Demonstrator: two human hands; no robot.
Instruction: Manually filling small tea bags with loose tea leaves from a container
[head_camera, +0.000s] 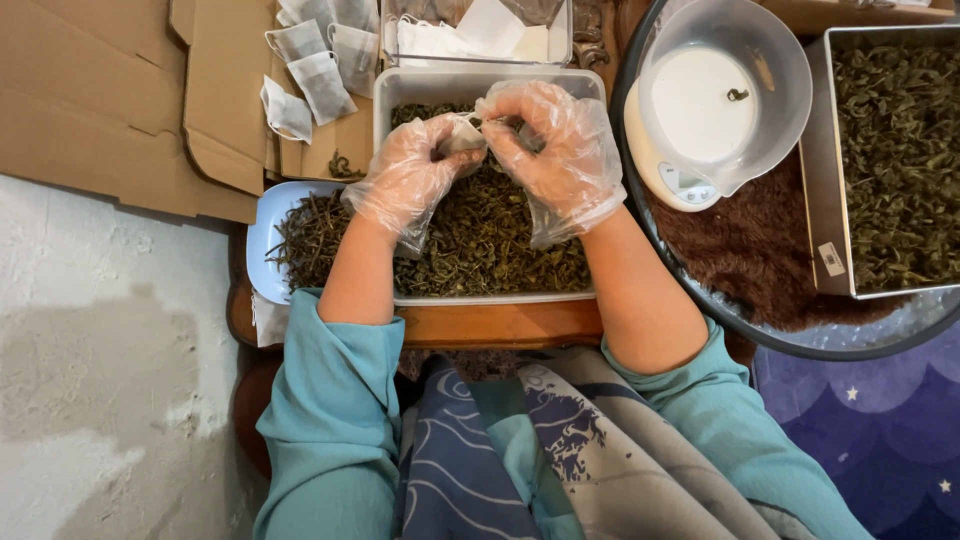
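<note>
Broadly, a round dark tray (800, 345) fills the right side; on it sit a brown furry mat (740, 250), a metal pan (822, 150) full of dried green leaves, and a white scale (660, 170) bearing a clear bowl (775, 60) with only a single small dark scrap inside. Flattened cardboard (100, 100) covers the upper left, and several filled small mesh bags (320, 70) lie on its right part. At the centre stands a white tub (390, 95), nearly full of dried leaves (490, 250), resting on a wooden board (500, 325). Just left of the tub is a pale blue plate (262, 225) heaped with brown stems. Behind the tub, a clear box (560, 45) holds empty white bags.

Both hands wear thin clear gloves and hover over the far end of the tub. The left hand (410, 175) has its fingers curled, pinching one side of a small white bag (462, 135). The right hand (550, 145) pinches the other side with thumb and forefinger, its remaining fingers loosely bent. The bag hangs between them, just above the leaves; whether anything is inside it cannot be told.
</note>
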